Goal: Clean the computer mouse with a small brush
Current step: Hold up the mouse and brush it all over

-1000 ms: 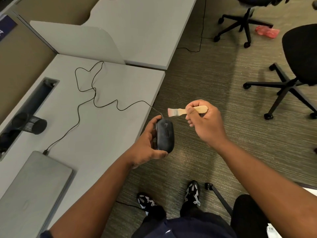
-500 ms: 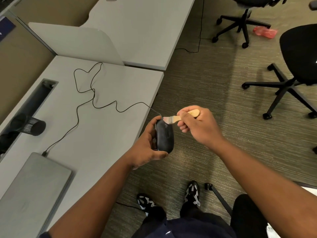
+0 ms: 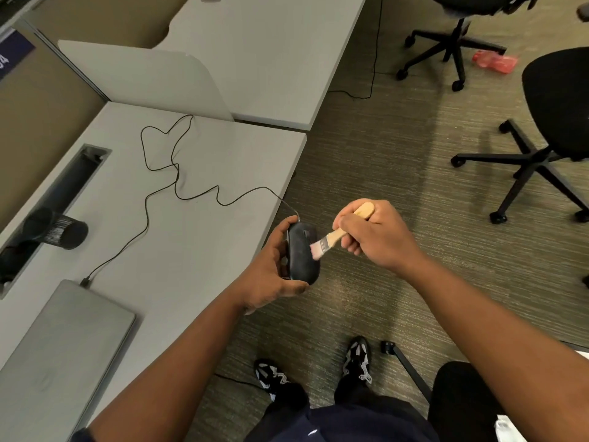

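Grey counter [image 3: 197, 237] fills the left side; a second one sits behind it past a low grey divider panel [image 3: 143, 74]. Carpet floor [image 3: 382, 161] to the right w/ two black office chairs, one at top [image 3: 452, 36], one at right edge [image 3: 557, 103], and a red plastic item [image 3: 495, 61] lying betw. them.

On the counter: closed grey laptop [image 3: 63, 352] at bottom left, black mesh cup [image 3: 59, 228] lying on its side by the cable slot, and a thin black cable [image 3: 178, 183] looping across the top from near the laptop to the mouse.

The person's two bare arms reach in from the bottom; dark trousers and black-and-white shoes [image 3: 358, 358] show below.

Left hand [image 3: 271, 275] holds the mouse [image 3: 302, 253] in the air just off the counter's right edge, above the floor. Thumb curls round its near end, fingers wrap the far side, partly hidden. Mouse is black, oval, matte, w/ a greyish dusty look on top; scroll-wheel area faces up toward the far end.

Right hand [image 3: 376, 234] grips the small brush [image 3: 334, 237]: fingers curled round the pale wooden handle, thumb on top, handle end poking out above the knuckles. Metal ferrule, then short pinkish-white bristles touching the mouse's right side, approx. mid-body.
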Demonstrator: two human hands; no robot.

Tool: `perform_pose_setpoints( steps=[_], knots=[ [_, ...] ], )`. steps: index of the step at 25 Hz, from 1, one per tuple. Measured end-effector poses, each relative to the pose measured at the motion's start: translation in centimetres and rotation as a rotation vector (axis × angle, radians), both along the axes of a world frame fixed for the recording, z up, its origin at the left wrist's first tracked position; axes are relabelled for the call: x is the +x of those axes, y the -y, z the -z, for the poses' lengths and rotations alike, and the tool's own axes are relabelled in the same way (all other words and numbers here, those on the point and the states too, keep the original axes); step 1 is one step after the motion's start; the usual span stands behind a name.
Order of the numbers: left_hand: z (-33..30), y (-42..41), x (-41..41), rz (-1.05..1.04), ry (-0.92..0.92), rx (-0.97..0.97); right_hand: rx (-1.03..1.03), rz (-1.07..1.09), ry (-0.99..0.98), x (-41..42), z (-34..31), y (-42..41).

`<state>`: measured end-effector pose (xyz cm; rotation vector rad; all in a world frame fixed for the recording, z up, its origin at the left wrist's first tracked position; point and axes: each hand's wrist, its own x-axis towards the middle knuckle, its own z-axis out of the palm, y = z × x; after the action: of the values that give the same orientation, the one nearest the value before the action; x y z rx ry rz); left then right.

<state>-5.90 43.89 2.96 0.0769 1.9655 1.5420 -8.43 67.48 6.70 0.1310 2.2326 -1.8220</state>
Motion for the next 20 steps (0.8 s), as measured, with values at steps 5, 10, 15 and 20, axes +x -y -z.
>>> perform_pose_setpoints(
  steps=[5, 10, 15, 20],
  knots=[
    [-0.09, -0.33, 0.22, -0.006, 0.005, 0.029, -0.014, 0.001, -0.037, 0.37, 0.22, 0.17],
    [-0.07, -0.32, 0.33, -0.007, 0.006, 0.021, -0.057, 0.035, -0.026, 0.55, 0.06, -0.12],
    [-0.25, -0.49, 0.42, -0.023, 0.011, 0.035, 0.001, -0.005, -0.011, 0.72, 0.22, 0.25],
    [-0.35, -0.55, 0.78, -0.009, 0.017, 0.019, -0.058, 0.088, -0.05, 0.64, -0.14, 0.05]
  ],
)
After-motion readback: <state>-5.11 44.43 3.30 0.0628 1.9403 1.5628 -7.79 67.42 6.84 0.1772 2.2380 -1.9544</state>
